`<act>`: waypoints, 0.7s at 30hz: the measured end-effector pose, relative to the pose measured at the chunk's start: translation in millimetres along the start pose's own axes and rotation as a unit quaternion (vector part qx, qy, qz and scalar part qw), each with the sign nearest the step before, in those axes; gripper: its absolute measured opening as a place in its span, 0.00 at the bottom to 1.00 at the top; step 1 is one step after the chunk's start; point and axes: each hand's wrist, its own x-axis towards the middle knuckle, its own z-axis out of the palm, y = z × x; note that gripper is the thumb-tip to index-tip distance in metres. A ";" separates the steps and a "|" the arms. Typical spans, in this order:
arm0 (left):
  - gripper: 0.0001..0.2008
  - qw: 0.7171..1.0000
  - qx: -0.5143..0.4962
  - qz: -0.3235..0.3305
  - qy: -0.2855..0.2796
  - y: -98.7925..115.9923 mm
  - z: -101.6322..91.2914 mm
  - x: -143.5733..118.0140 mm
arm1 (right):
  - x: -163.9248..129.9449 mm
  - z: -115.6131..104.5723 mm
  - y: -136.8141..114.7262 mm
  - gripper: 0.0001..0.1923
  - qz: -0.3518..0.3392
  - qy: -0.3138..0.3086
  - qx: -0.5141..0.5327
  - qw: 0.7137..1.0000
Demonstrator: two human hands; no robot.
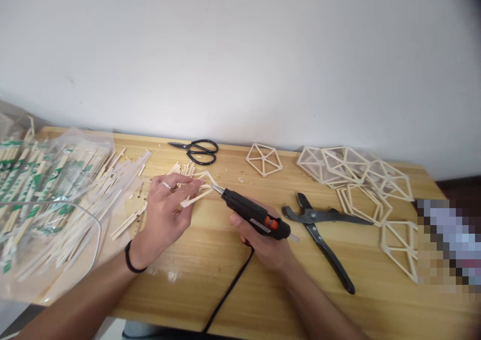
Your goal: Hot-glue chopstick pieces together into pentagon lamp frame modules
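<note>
My left hand [169,207] is closed on a small frame of pale wooden sticks [196,199], held a little above the table. My fingers cover part of the frame. A black hot glue gun [257,214] is gripped in my right hand [268,244], its metal nozzle pointing left at the frame's sticks. Whether the nozzle touches the wood I cannot tell. A clear glue stick [294,237] pokes out of the gun's rear, and a black cord [229,290] runs down to the table's front edge. Behind my left hand lie short cut sticks [184,169].
Black scissors [199,152] and a finished-looking spoked stick frame [264,159] lie near the wall. Dark cutting pliers [319,234] rest right of the gun. Several stick frames [347,164] pile at the right. Packaged chopsticks [33,179] and a white cable [98,239] occupy the left.
</note>
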 end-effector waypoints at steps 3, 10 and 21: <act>0.17 1.000 -0.003 -0.001 -0.007 -0.1 0.0 -0.2 | 0.1 0.2 -0.3 0.15 0.004 0.015 0.007 1.000; 0.16 1.000 -0.004 -0.001 0.000 0.8 -0.4 0.7 | 0.4 0.9 -2.0 0.13 -0.003 -0.004 -0.001 1.000; 0.15 1.000 0.001 0.019 0.010 -1.3 -0.7 1.2 | -0.5 -1.3 2.6 0.14 -0.002 -0.005 0.011 1.000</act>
